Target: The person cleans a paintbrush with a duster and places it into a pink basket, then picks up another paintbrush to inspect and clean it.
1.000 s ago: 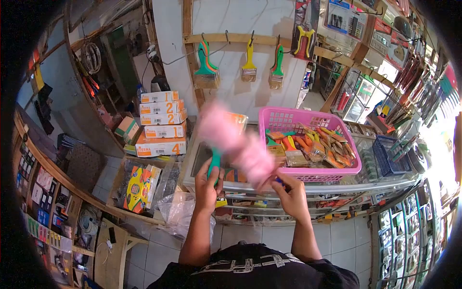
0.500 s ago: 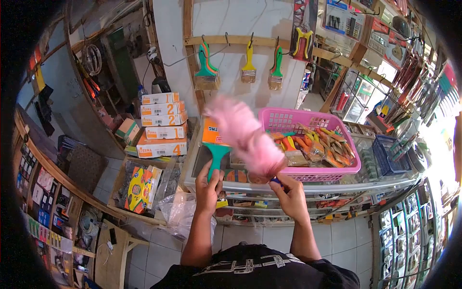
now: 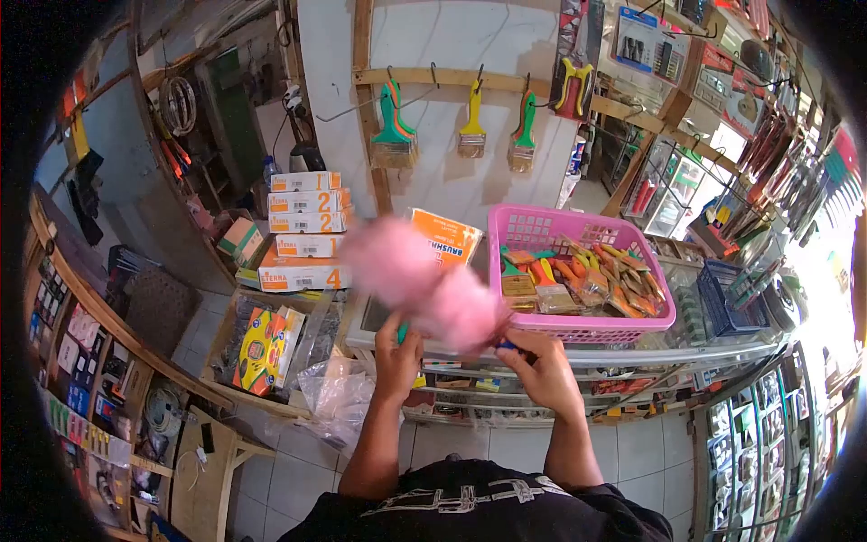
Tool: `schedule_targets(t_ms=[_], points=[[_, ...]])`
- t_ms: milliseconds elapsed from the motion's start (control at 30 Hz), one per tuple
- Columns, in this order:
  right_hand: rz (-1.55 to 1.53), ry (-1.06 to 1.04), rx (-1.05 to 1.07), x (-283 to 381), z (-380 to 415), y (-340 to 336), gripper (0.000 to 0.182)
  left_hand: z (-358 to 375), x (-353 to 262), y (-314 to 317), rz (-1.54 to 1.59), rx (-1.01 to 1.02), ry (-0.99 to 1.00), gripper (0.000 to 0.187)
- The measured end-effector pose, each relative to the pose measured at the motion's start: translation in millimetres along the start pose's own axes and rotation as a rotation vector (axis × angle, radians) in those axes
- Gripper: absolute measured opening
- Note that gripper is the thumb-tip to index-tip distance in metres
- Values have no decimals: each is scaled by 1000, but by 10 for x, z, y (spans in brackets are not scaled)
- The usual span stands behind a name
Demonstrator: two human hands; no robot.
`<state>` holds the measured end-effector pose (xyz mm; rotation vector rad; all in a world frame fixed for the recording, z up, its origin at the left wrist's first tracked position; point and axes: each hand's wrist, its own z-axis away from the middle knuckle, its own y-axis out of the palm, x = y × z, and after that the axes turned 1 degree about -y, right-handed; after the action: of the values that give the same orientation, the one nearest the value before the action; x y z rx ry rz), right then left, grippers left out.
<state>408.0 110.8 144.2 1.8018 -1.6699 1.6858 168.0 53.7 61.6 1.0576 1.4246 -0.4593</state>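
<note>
the pink feather duster [image 3: 424, 285] is a blur above the glass desk [image 3: 578, 354], swung lower and further left than half a second ago, now hiding the teal brush it had left in plain sight; the right hand [image 3: 540, 366] is clenched on its blue handle end; the left hand [image 3: 397, 354] grips the teal brush handle [image 3: 402, 332], barely visible; just right sits the pink basket [image 3: 578, 226] of packaged brushes; behind, an orange box [image 3: 444, 238] leans; three paintbrushes [image 3: 471, 126] hang on the wall.
</note>
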Motion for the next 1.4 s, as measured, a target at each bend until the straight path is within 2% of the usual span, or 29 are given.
schedule_targets(t_ms=[100,133,233,300,433,467,567,667,700,733,800,867,933,967,1033,1067,1100,1133,1167,1200,1233,1333,1400], points=[[-54,51,-115,-81,10,114,37,34,-121,-28,-73,20,-18,26],[-42,31,-87,-103,17,137,37,41,-192,-17,-117,41,-27,26],[-43,-8,-50,-131,22,158,37,32,-3,-53,-193,-111,215,25],[-101,-8,-99,-128,-14,142,37,13,-98,-65,-222,-63,144,26],[-22,-51,-152,-38,-54,40,34,69,-280,-13,-185,-4,79,30],[-30,-29,-137,-9,-50,31,33,-3,9,-181,-411,-15,371,33],[-41,-20,-151,9,-69,52,31,0,-114,-80,-306,12,261,43],[-31,-54,-122,-86,-124,112,32,53,-64,-124,-139,-5,-1,46],[-29,-65,-107,-116,-135,143,32,61,-125,-107,-80,19,-24,46],[-56,42,-111,-102,-145,183,33,54,-241,-65,-22,45,-47,45],[-25,-68,-29,-120,-146,228,31,8,-284,-36,75,98,-61,42],[-37,-242,-10,-203,-127,317,30,-26,-28,26,199,-83,-8,35],[-82,-138,-113,-199,-141,358,29,53,-379,-1,496,50,-187,27],[-105,-88,-165,-198,-149,367,29,38,-441,-18,554,209,-145,24],[-35,-125,-57,-232,-121,339,28,47,-445,-23,578,211,-157,25],[0,-145,-2,-246,-112,329,27,58,-446,19,553,15,-211,28],[-16,-150,-76,-249,-104,347,27,73,-447,59,523,-179,-265,31],[-33,-154,-152,-247,-100,376,26,57,-410,31,593,-162,-274,35],[-50,-160,-230,-242,-109,393,26,54,-429,-10,555,-46,-215,36],[-72,43,-157,-120,-116,296,28,53,-453,-62,515,68,-156,37],[-65,-16,-152,-137,-113,268,28,64,-468,-92,474,180,-97,38],[-69,-188,-182,-178,-108,254,22,88,-464,-119,358,104,-59,46],[-105,-51,-145,-159,-97,242,20,87,-454,-159,236,96,-17,48]])
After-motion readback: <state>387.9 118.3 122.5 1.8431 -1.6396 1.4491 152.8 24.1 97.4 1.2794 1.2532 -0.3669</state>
